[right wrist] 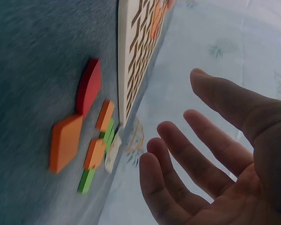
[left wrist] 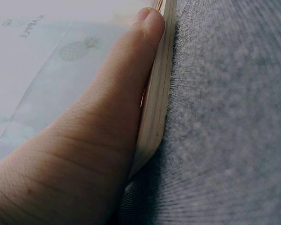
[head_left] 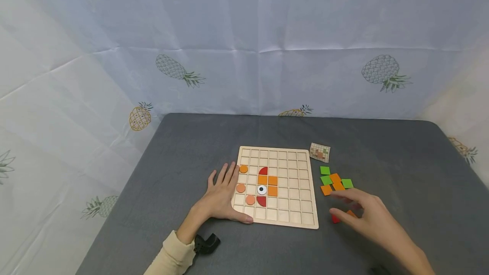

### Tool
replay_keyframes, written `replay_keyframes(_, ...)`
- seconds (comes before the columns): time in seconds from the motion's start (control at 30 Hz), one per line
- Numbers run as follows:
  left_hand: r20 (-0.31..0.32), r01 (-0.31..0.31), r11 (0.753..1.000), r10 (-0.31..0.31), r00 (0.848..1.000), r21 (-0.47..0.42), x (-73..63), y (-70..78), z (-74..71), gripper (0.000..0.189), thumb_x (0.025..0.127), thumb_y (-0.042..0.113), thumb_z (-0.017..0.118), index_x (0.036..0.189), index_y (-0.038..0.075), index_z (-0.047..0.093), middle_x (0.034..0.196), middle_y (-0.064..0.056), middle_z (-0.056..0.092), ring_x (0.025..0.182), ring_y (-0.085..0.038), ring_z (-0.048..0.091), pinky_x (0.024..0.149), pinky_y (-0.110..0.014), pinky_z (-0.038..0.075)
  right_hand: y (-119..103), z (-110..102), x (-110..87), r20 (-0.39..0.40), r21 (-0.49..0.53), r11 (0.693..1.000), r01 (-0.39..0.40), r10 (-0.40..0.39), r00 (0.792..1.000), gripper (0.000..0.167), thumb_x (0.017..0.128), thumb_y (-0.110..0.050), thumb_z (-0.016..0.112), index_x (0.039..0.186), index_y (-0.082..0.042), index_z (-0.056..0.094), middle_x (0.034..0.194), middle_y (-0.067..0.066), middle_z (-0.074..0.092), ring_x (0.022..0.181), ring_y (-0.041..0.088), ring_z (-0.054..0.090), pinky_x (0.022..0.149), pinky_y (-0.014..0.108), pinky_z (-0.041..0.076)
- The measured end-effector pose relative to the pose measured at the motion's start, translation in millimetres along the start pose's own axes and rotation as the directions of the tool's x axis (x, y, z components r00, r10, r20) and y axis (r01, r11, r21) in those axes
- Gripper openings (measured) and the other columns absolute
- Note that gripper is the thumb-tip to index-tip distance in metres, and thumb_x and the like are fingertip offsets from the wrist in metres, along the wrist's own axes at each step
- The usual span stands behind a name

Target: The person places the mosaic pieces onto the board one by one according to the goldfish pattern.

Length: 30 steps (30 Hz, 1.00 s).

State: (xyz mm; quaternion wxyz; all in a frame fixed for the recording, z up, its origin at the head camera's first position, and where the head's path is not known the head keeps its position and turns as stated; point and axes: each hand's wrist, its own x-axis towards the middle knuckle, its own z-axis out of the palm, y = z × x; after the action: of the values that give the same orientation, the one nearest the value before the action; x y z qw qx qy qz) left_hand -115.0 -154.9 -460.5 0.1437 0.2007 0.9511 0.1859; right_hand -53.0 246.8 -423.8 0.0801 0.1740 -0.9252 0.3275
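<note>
A wooden grid board (head_left: pixel 295 206) lies on the table, bearing orange squares (head_left: pixel 273 191), red quarter-circle pieces (head_left: pixel 263 171), orange discs (head_left: pixel 250 200) and a black-and-white eye disc (head_left: pixel 261 189). My left hand (head_left: pixel 219 198) rests at the board's lower left corner, fingers spread along the left side and thumb (left wrist: pixel 136 61) against the near edge. To the right of the board, my right hand (head_left: pixel 368 215) hovers with fingers apart and nothing between them. Beneath it lie a red piece (right wrist: pixel 89 88) and an orange square (right wrist: pixel 67 141), partly covered in the head view.
Several loose green tiles (head_left: pixel 324 170) and orange tiles (head_left: pixel 338 186) lie right of the board. A small printed card (head_left: pixel 320 152) sits by its far right corner. The grey table (head_left: pixel 198 147) ends at a pineapple-print curtain (head_left: pixel 244 79).
</note>
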Motion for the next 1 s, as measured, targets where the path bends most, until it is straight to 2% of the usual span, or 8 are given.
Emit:
replay_keyframes(0.3, 0.007, 0.003, 1.0, -0.003, 1.0, 0.013, -0.1, -0.5, 0.2, 0.155, 0.069, 0.076, 0.088, 0.175, 0.003, 0.001, 0.184, -0.02, 0.0, 0.172, -0.046, 0.001, 0.13, -0.076, 0.006, 14, -7, -17.3, -0.049, -0.048, 0.998, -0.051, 0.049, 0.998, 0.046, 0.069, -0.01, 0.101, 0.111, -0.014, 0.084, 0.104, 0.006, 0.081, 0.082, -0.001, 0.073, 0.064, 0.024, 0.059)
replay_keyframes(0.43, 0.019, 0.013, 0.999, -0.013, 1.0, 0.031, 0.9, 0.2, -0.4, 0.155, 0.069, 0.078, 0.086, 0.175, 0.005, 0.0, 0.185, -0.018, -0.002, 0.172, -0.044, -0.001, 0.13, -0.075, 0.005, 17, -7, -20.0, -0.044, -0.06, 0.996, -0.065, 0.062, 0.997, 0.046, 0.068, -0.008, 0.101, 0.11, -0.013, 0.084, 0.102, 0.006, 0.081, 0.081, -0.005, 0.07, 0.063, 0.024, 0.059)
replay_keyframes(0.63, 0.003, 0.005, 1.0, -0.005, 1.0, 0.031, 1.5, 0.3, -0.4, 0.155, 0.069, 0.077, 0.088, 0.175, 0.003, 0.001, 0.184, -0.02, 0.0, 0.172, -0.046, 0.002, 0.13, -0.076, 0.007, 24, -9, -21.4, -0.019, -0.088, 0.993, -0.076, 0.074, 0.997, 0.046, 0.068, -0.011, 0.102, 0.11, -0.013, 0.084, 0.103, 0.005, 0.08, 0.081, -0.009, 0.066, 0.063, 0.023, 0.057)
replay_keyframes(0.73, 0.003, 0.003, 0.999, -0.003, 1.0, 0.033, 2.0, 0.6, -1.0, 0.155, 0.069, 0.076, 0.088, 0.175, 0.003, 0.001, 0.184, -0.02, 0.0, 0.172, -0.046, 0.002, 0.13, -0.076, 0.007, 28, -11, -20.4, 0.044, -0.117, 0.987, -0.113, 0.119, 0.992, 0.049, 0.068, -0.017, 0.103, 0.113, -0.012, 0.084, 0.107, 0.004, 0.08, 0.085, -0.008, 0.065, 0.066, 0.023, 0.057)
replay_keyframes(0.87, 0.002, 0.002, 0.999, -0.003, 1.0, 0.036, 2.3, 0.2, -1.0, 0.154, 0.07, 0.076, 0.088, 0.175, 0.002, 0.002, 0.184, -0.02, 0.0, 0.171, -0.046, 0.003, 0.129, -0.076, 0.008, 33, -12, -17.5, 0.172, -0.141, 0.97, -0.196, 0.219, 0.961, 0.053, 0.072, -0.025, 0.102, 0.119, -0.009, 0.082, 0.112, 0.004, 0.077, 0.086, -0.003, 0.063, 0.069, 0.023, 0.057)
replay_keyframes(1.0, 0.003, 0.001, 0.999, -0.001, 1.0, 0.035, 1.9, -0.2, -0.6, 0.154, 0.07, 0.076, 0.088, 0.175, 0.002, 0.001, 0.184, -0.02, 0.0, 0.171, -0.046, 0.003, 0.129, -0.076, 0.008, 36, -10, -15.7, 0.222, -0.138, 0.965, -0.221, 0.248, 0.943, 0.055, 0.074, -0.025, 0.101, 0.121, -0.004, 0.081, 0.109, 0.002, 0.074, 0.085, -0.005, 0.059, 0.069, 0.022, 0.056)
